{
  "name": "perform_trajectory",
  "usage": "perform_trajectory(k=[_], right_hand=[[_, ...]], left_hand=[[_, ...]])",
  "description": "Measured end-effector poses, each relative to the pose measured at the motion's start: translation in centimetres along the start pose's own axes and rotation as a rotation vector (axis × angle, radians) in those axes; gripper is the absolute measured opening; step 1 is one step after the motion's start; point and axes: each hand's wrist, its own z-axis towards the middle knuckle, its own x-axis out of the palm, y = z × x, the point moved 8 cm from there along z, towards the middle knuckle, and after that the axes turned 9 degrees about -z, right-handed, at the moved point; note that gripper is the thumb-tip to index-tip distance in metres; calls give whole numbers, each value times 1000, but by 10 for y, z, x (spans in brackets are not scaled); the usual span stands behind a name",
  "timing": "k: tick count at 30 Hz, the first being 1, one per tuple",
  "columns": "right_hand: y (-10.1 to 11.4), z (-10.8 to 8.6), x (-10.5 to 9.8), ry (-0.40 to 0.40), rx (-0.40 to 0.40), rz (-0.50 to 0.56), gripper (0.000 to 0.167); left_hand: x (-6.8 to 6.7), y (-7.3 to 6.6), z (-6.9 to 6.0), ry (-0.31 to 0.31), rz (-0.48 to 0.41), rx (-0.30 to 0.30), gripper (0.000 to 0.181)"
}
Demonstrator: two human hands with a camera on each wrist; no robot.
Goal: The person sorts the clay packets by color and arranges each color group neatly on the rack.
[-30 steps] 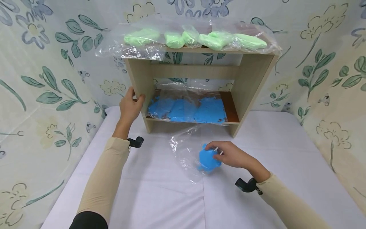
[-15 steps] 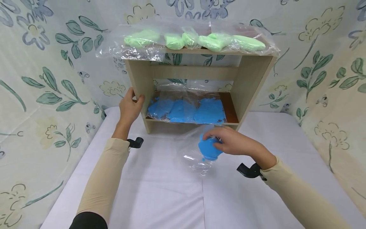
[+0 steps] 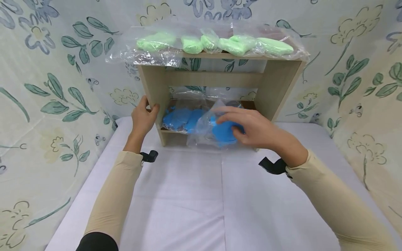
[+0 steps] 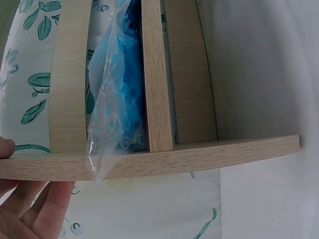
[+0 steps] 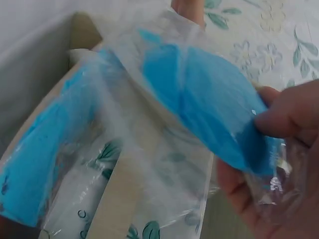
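Note:
A small wooden shelf unit (image 3: 279,89) stands in the head view. My left hand (image 3: 142,118) grips its left side panel, thumb on the inner face and fingers behind, as the left wrist view shows. My right hand (image 3: 262,130) pinches a clear plastic bag with a flat blue clay-like lump (image 5: 199,94) inside, thumb on one face and fingers on the other. It hangs at the front of the lower shelf, tilted. Behind it, bagged blue pieces (image 3: 179,118) lie on that shelf; the right ones are hidden by the held bag and my hand.
Clear bags with several light green lumps (image 3: 238,44) lie along the top board, their plastic hanging over its front edge. A white cloth (image 3: 185,195) covers the table. Flowered fabric (image 3: 355,87) stands close behind and at both sides.
My right hand has lifted the bag of blue clay-like material from over the tablecloth, up and forward to the lower shelf. My left hand stays on the side panel.

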Motion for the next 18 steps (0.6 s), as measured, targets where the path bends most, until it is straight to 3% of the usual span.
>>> perform_trajectory(k=[2,5,7,11,14,18], right_hand=[[-12,-1,-10,-109,28,-24,39],[-44,-8,-13,-168,223,-68,39],[-71,-17,-3,-108,421,-67,41],[-114,-45,31,149,763,-35,49],[-129,-61,47,232,868,-43,43],[-138,-64,53,186,893,-94,17]], left_hand=[[0,0,0,2,-1,-1,50],[0,0,1,2,1,2,50],[0,0,1,1,4,8,50],[0,1,0,-2,8,7,50],[2,1,0,5,6,3,50],[1,2,0,0,0,5,49]])
